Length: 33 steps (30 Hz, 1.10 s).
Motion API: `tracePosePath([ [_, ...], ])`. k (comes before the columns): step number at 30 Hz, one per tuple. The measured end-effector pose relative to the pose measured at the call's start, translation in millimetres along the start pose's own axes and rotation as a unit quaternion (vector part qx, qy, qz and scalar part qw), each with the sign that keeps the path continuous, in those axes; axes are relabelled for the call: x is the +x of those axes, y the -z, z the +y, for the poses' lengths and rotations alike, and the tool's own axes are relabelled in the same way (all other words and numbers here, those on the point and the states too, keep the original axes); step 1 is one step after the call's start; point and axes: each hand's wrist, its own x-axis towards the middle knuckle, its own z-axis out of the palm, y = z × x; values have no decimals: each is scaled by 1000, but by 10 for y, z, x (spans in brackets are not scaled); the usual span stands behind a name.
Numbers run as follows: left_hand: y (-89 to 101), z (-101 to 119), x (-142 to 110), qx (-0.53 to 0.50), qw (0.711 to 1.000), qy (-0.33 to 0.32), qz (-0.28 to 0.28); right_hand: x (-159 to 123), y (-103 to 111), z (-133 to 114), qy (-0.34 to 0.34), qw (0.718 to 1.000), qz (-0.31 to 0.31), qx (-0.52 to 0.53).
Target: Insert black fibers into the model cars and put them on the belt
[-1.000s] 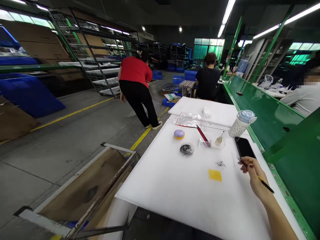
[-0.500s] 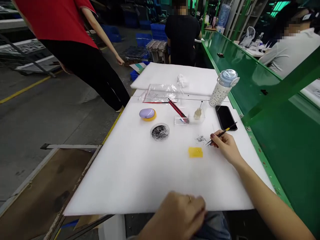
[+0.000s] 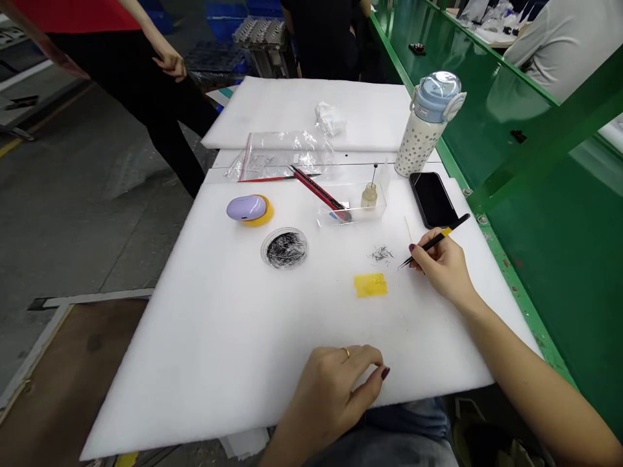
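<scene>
My right hand [image 3: 440,269] pinches black tweezers [image 3: 435,241] with a yellow band. Their tips touch down by the white foam sheet at the right of a small loose heap of fine black bristle-like pieces [image 3: 381,253]. Just below that heap lies a yellow strip [image 3: 370,285]. Near the front edge of the foam, my left hand [image 3: 341,383] rests with loosely bent fingers and a gap below them; nothing shows in it. A round clear dish [image 3: 287,249] of many similar black pieces sits left of the heap.
A clear tray [image 3: 335,214] holds red-and-black tweezers [image 3: 321,192] and a small glass bottle [image 3: 369,195]. A phone [image 3: 433,200], a tumbler [image 3: 427,126], a purple-and-yellow object [image 3: 249,209] and plastic bags [image 3: 287,152] lie around. A person in red stands at left; others sit beyond.
The view has tilted down and shifted closer. My left hand has come up onto the foam's front edge. My right hand keeps its tweezers beside the heap. The person at left has moved.
</scene>
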Motion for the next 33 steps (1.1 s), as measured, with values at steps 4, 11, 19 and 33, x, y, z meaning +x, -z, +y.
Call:
tracePosePath([
  [4,-4,-14,4,12,1000,-11,1,1,-26,6,17,1000,4,-23],
  [11,5,6,27,10,1000,-1,5,4,-27,41,16,1000,6,5],
  [19,13,19,33,-3,1000,22,-7,4,-50,85,40,997,3,65],
  [33,-1,29,43,-59,994,88,-18,18,-77,142,62,995,18,78],
])
